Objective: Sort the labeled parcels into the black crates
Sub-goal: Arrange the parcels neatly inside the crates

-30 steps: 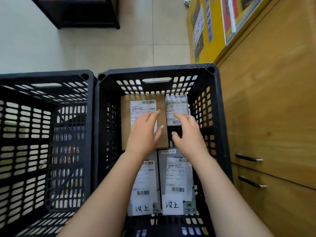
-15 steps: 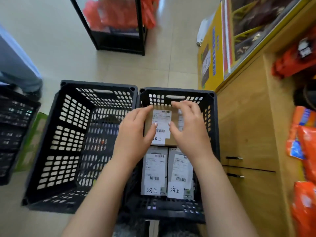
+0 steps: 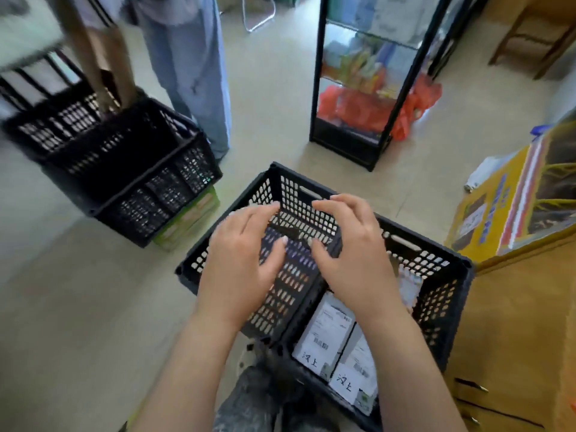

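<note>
Hands (image 3: pixel 241 266) hover over crates (image 3: pixel 448 307) — person (image 3: pixel 193 73), cabinet (image 3: pixel 358 88) beyond.

Two white paper slips say 汉上 in hand-writing. The first slip (image 3: pixel 310 360) sits on the low end of the left parcel (image 3: pixel 327 325), just under the wrist of the right hand (image 3: pixel 355 260). The second slip (image 3: pixel 346 381) sits on the right parcel (image 3: pixel 363 353) next to it, closer to the person. Both lie in the black crate (image 3: pixel 448 266). Each parcel has a white label w/ a barcode, but the print is too small & blurry to read. The yellow box (image 3: pixel 486 219), far right of that hand, has blue letters; can't read them.
</note>
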Action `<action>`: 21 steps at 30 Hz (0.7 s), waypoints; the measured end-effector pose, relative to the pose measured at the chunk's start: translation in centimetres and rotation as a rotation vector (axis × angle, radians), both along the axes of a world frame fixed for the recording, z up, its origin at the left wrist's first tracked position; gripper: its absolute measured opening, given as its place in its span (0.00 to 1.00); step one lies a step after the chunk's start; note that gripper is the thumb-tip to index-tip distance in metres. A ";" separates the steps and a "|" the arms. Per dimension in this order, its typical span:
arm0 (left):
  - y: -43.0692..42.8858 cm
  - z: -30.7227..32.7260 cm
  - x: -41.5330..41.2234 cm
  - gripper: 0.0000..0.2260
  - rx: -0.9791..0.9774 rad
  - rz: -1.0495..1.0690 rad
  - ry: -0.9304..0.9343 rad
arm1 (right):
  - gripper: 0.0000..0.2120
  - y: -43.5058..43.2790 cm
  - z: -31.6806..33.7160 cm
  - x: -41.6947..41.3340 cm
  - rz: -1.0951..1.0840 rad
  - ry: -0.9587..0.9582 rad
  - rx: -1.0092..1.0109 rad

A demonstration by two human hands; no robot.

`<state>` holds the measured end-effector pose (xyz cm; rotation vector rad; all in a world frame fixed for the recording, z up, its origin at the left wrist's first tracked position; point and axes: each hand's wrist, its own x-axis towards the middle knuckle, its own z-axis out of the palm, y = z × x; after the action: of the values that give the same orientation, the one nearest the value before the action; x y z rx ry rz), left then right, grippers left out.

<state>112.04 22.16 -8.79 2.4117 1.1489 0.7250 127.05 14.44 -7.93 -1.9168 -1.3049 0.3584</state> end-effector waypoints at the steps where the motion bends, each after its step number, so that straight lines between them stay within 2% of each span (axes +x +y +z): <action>1: 0.2 0.7 -1.7 0.19 0.010 0.048 -0.003 | 0.22 0.7 0.5 -1.3 0.045 -0.012 0.010; 10: 0.8 4.9 -20.1 0.20 0.057 0.460 -0.036 | 0.23 7.3 5.3 -18.0 0.489 -0.087 0.028; 15: 0.0 5.7 -33.7 0.22 0.047 0.630 -0.014 | 0.25 10.4 6.4 -31.3 0.705 -0.101 0.009; 21: -3.1 6.8 -51.1 0.22 0.058 0.858 0.096 | 0.24 11.9 6.1 -49.4 0.960 -0.110 0.020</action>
<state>60.95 19.05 -2.04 1.9398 2.2599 0.8766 77.70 26.37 -1.81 -1.1766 -2.2327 0.7019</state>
